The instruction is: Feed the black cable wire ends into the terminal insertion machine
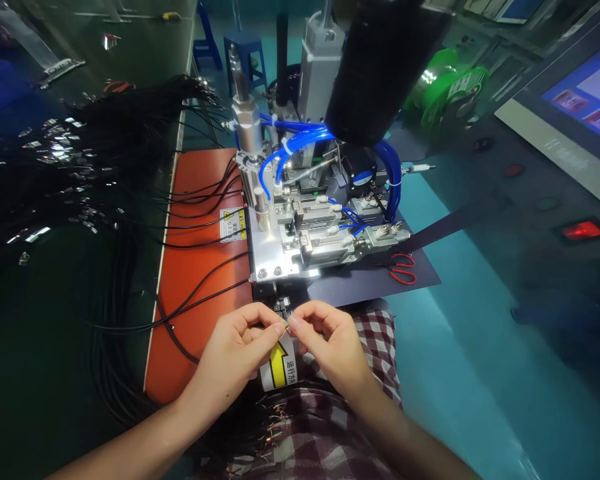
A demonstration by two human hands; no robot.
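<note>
My left hand (247, 340) and my right hand (330, 337) meet at the front of a metal machine (275, 257). Thumb and forefinger of each are pinched together, with a tiny coppery wire end (287, 326) between the fingertips. Which hand grips which part is too small to tell. Just beyond the fingertips is a small black and silver fixture (282, 305). Below them a white label with a yellow arrow (279, 367) faces up. Black cables (205, 283) run from the machine's left side across an orange board (195, 173).
Red-handled scissors (403, 269) lie right of the machine on a dark plate (350, 288). A large bundle of black cables (125, 113) covers the left. A control panel (545, 160) with a screen stands at right. Stripped wires (275, 427) rest on the checked cloth (325, 427).
</note>
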